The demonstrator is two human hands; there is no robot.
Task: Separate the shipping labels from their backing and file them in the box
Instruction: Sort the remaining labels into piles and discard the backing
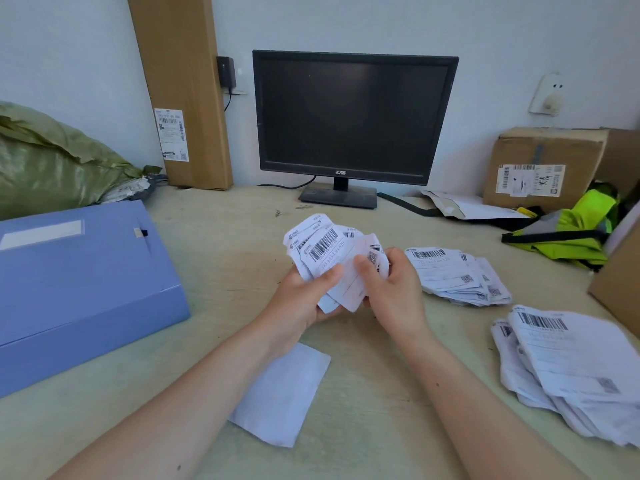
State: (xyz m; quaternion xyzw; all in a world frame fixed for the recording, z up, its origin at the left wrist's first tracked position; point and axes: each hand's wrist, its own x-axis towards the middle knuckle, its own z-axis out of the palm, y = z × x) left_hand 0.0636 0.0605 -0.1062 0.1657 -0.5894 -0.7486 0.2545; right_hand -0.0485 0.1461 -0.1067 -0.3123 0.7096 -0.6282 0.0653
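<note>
A fanned bundle of white shipping labels (325,251) with barcodes is held above the middle of the desk. My left hand (304,299) grips the bundle from below, thumb across its front. My right hand (391,285) pinches the bundle's right edge between thumb and fingers. A closed blue file box (76,285) lies flat at the left. One pile of labels (457,275) sits just right of my hands, and a larger pile (568,368) lies at the near right. A blank white backing sheet (284,393) lies on the desk under my left forearm.
A dark monitor (353,119) stands at the back centre. A green sack (52,164) and a tall cardboard carton (183,91) fill the back left. A cardboard box (547,168), a yellow-green vest (575,233) and another carton edge (620,285) crowd the right side.
</note>
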